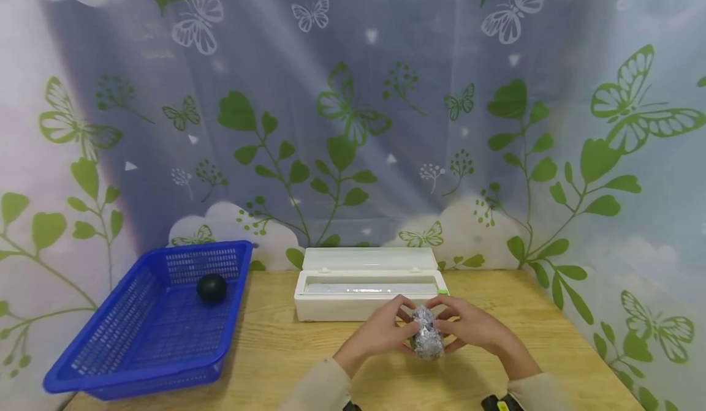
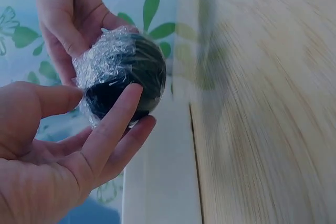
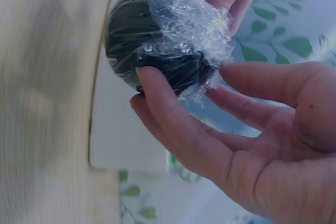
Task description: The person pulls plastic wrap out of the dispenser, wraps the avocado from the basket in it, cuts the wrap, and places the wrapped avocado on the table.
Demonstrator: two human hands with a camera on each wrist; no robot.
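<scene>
Both hands hold a dark, round object [image 1: 427,335] wrapped in crinkled cling film, over the wooden table in front of a white box. My left hand [image 1: 384,327] has thumb and fingers bent around its left side. From the right, my right hand [image 1: 470,323] grips it the same way. Up close in the left wrist view, the wrapped object [image 2: 123,69] is blackish green, with film bunched thickly on one side. The right wrist view shows smoother film over the dark side of the object [image 3: 134,35]. Its exact kind cannot be told.
The long white box [image 1: 353,310] stands at the table's back with its lid [image 1: 369,258] raised and a roll of cling film [image 1: 372,288] inside. To the left, a blue plastic basket [image 1: 143,374] contains another dark round object [image 1: 212,288]. A printed curtain [image 1: 353,215] hangs behind.
</scene>
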